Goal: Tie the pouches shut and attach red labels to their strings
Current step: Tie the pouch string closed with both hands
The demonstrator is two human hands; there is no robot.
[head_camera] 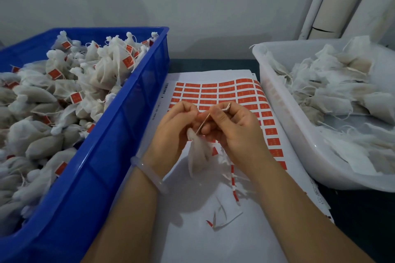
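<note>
Head view: the sheet of red labels (213, 92) lies on the dark tabletop (213, 63) between two bins. It holds rows of small red rectangles on white backing, and its nearer part is bare white. Each label carries pale print too small to read. The barcode and line of print along the sheet's left margin cannot be read either.

Above the sheet both hands meet with curled fingers. The left hand (175, 126) grips the gathered neck of a pouch (197, 156). The right hand (235, 130) pinches the far end of its string (204, 121) between thumb and forefinger, so the string runs taut and slanted from the neck up to the fingertips. The pouch is white and gauzy, bunched at the top, and hangs tilted below the hands, clear of the paper; motion blurs its lower part.

A pale bracelet (149, 175) sits on the left wrist. On the bare backing lie a thin red-and-white strip (233, 183) and some curled white scraps (226, 219).

To the left, a blue crate (128, 113) is heaped with tied pouches (42, 92), their knotted tops standing up and red tags (75, 97) on many strings. To the right, a white tub (284, 124) holds flatter pouches (333, 92) with loose strings and a beige filling showing through the mesh
</note>
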